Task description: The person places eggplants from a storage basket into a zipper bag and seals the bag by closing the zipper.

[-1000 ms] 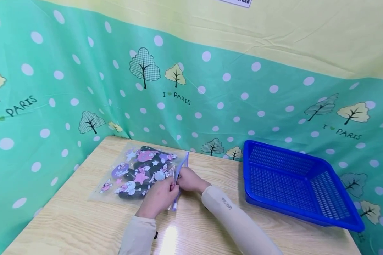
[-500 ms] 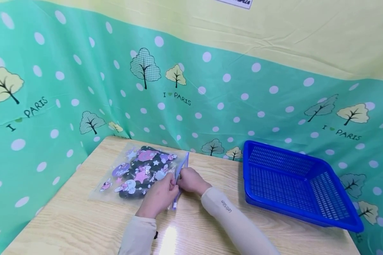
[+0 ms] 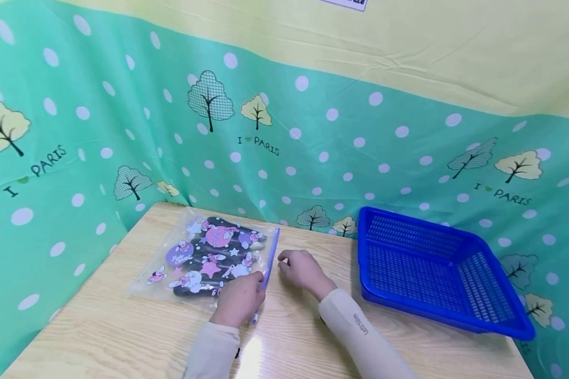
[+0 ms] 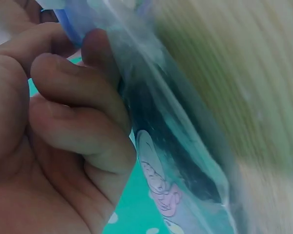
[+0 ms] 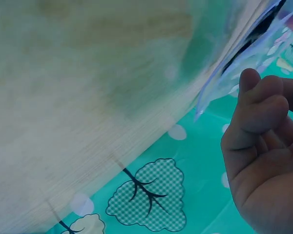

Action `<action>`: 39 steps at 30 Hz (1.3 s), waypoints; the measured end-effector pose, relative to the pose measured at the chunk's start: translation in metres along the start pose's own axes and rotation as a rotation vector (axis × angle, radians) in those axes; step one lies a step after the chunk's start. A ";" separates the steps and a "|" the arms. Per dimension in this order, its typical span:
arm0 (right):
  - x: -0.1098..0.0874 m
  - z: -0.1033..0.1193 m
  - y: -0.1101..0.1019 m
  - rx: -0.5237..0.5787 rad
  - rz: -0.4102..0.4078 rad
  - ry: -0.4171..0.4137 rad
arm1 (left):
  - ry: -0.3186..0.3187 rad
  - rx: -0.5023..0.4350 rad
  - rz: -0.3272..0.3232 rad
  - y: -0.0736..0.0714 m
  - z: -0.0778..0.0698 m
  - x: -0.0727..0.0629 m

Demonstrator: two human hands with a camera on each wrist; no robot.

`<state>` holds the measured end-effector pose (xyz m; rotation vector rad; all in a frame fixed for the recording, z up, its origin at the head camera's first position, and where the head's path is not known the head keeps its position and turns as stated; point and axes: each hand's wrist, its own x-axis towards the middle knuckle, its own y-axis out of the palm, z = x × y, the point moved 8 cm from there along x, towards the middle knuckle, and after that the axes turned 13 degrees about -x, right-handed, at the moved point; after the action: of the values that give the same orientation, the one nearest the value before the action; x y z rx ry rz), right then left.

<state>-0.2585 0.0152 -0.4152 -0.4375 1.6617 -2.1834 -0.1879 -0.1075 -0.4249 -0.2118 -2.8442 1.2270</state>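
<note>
A clear zip bag (image 3: 179,255) printed with pink and purple cartoon figures lies flat at the table's left. Something dark (image 3: 204,287) shows through its plastic, its kind obscured by the print. Along the bag's right end runs a purple zip edge (image 3: 272,250). My left hand (image 3: 239,299) pinches this edge near its front corner; in the left wrist view the curled fingers (image 4: 83,131) lie against the plastic. To the right of the bag, apart from it, my right hand (image 3: 305,272) hovers with loosely curled fingers and holds nothing. The right wrist view shows the bag's mouth (image 5: 249,48) parted.
A blue mesh basket (image 3: 417,273) stands at the right of the wooden table (image 3: 95,326), with nothing in it. Close behind and to the left hangs a green dotted curtain (image 3: 313,158) printed with trees.
My right hand has let go of the zip edge and moved right. My left hand has shifted slightly toward the front along that edge, and the bag's open end now lies flatter.
</note>
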 end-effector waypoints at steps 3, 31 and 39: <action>-0.010 0.010 0.003 0.006 0.035 -0.058 | -0.004 0.035 0.043 0.003 -0.002 -0.003; -0.029 0.053 0.007 0.299 0.051 -0.172 | 0.016 -0.010 0.018 -0.034 -0.023 -0.017; -0.022 0.068 0.002 0.721 -0.031 -0.147 | 0.096 -0.098 -0.108 -0.073 -0.030 -0.021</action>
<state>-0.2082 -0.0331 -0.3998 -0.3948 0.7100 -2.5001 -0.1724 -0.1385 -0.3512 -0.1156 -2.7944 1.0309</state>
